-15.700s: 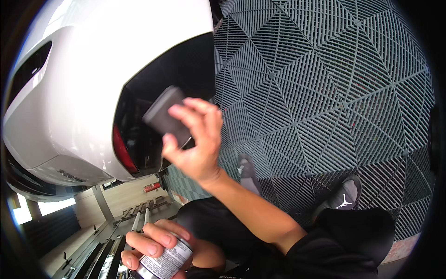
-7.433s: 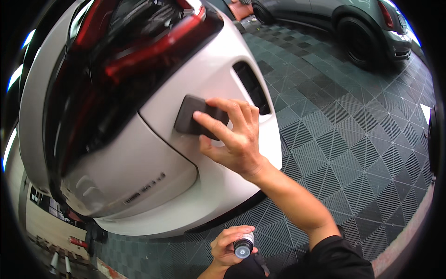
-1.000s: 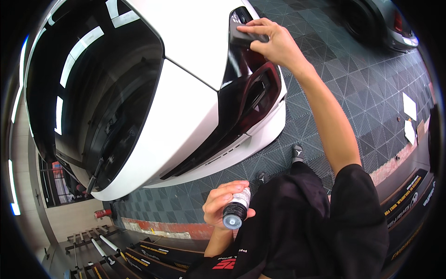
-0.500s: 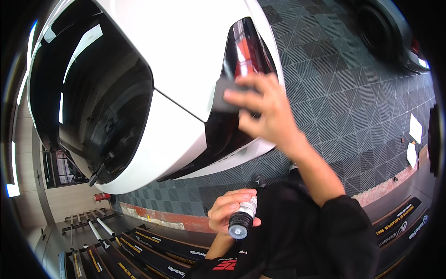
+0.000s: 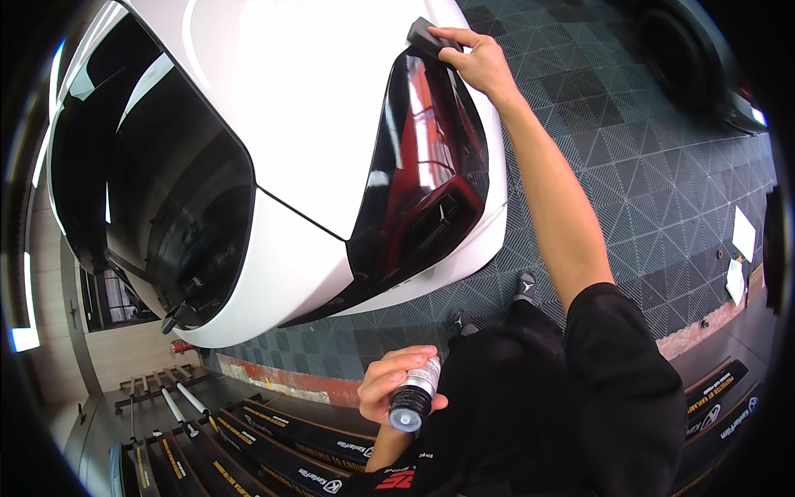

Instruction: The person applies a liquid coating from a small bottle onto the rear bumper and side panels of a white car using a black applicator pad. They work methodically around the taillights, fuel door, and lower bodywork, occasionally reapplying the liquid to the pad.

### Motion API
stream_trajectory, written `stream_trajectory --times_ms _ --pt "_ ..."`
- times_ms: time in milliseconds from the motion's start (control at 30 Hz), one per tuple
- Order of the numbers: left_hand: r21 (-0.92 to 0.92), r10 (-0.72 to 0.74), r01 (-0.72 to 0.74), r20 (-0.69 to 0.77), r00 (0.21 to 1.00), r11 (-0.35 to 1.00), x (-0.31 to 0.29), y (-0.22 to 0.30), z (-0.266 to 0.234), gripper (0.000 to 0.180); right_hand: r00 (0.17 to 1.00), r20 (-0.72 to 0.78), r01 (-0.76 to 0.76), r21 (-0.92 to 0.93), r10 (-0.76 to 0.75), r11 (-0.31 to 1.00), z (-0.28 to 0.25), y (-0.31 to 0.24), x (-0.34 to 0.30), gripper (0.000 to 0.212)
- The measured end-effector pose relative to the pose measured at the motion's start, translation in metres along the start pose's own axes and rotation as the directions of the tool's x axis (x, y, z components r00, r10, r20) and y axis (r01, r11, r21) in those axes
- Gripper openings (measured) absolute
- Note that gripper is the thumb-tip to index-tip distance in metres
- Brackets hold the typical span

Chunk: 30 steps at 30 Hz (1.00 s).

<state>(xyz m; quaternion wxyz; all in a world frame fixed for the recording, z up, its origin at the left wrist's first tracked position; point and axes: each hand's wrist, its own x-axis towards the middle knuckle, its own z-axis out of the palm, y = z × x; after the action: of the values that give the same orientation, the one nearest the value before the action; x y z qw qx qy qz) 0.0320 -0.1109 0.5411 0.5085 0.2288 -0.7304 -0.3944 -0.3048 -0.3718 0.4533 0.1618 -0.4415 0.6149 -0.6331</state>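
White car (image 5: 306,108), glossy, curved paint; wiping judged underway, treated and untreated areas indistinguishable. Taillight (image 5: 414,157), smooth, red-black, tapering, at the car's rear corner. Left hand (image 5: 386,383), wrapped around a tilted, black-necked cylindrical bottle (image 5: 418,389). Right hand (image 5: 483,65), pinching a matte dark-grey applicator block (image 5: 424,36) at the taillight's upper tip.

They wear black clothes (image 5: 517,398) and 2 grey shoes (image 5: 527,287).

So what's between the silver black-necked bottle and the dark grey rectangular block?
Head view, from bottle up to block: grey ribbed floor tiles, white bumper, then red-and-black tail light.
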Motion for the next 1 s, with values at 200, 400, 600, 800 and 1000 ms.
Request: stream_trajectory --times_ms 200,400,600,800,1000 --pt "-0.055 0.012 -0.012 0.017 1.0 0.998 0.002 -0.002 -0.002 0.063 0.998 -0.069 0.012 0.094 -0.006 0.995 -0.009 -0.039 -0.074 0.041" --pt "-0.137 0.052 -0.039 0.091 0.994 0.99 0.01 -0.005 -0.006 0.062 0.985 -0.134 0.1 -0.066 -0.108 0.993 0.002 -0.123 -0.179 0.039" --pt "-0.218 0.118 -0.082 0.157 0.981 0.972 0.009 -0.007 -0.012 0.063 0.93 -0.156 0.321 -0.102 -0.334 0.942 0.053 -0.159 -0.264 0.049" --pt "-0.19 0.154 -0.122 0.162 0.975 0.974 -0.007 0.003 -0.046 0.064 0.828 -0.55 0.13 -0.009 -0.113 0.992 0.05 -0.112 -0.24 0.044" --pt "-0.165 0.192 -0.166 0.153 0.969 0.972 -0.022 0.002 -0.065 0.065 0.73 -0.621 -0.221 0.182 0.286 0.958 0.033 -0.087 -0.222 0.04"
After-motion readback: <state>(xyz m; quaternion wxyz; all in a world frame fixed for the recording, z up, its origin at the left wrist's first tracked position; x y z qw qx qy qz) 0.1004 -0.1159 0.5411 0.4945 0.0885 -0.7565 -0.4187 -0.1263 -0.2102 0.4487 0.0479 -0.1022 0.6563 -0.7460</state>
